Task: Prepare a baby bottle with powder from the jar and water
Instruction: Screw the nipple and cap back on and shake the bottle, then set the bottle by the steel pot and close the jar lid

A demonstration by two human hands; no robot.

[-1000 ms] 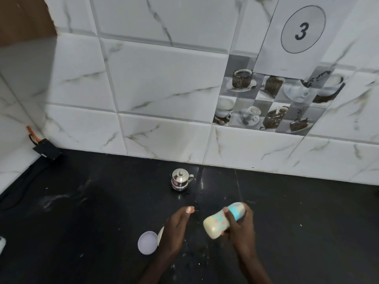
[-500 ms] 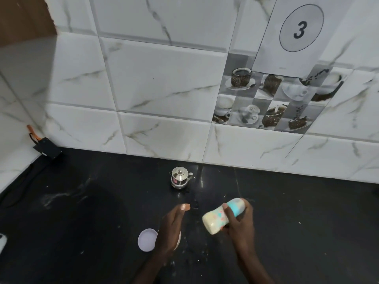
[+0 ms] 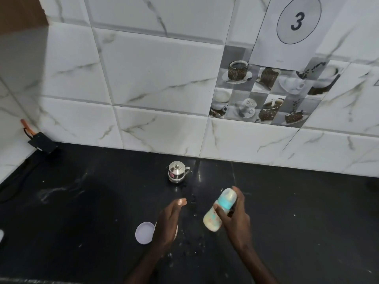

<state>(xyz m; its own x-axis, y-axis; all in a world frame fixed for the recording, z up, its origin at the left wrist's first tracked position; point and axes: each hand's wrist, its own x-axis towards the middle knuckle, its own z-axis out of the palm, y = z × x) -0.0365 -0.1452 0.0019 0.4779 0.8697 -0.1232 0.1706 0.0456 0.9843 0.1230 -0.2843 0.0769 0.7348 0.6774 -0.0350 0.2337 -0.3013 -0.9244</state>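
My right hand grips a baby bottle with a blue collar and clear cap, tilted with its cap end up and away from me. Milky white liquid fills its lower part. My left hand hovers flat over the black counter, fingers together and extended, holding nothing. It covers most of a white jar, of which only a sliver shows. The jar's round white lid lies flat on the counter just left of that hand.
A small steel pot with a lid stands near the tiled wall behind my hands. A black adapter with an orange cable sits at the far left corner. Spilled drops and specks dot the counter between my hands.
The bottle has swung from nearly level to a steeper tilt, cap end higher, and looks blurred. My left hand has slid slightly over the jar, hiding more of it.
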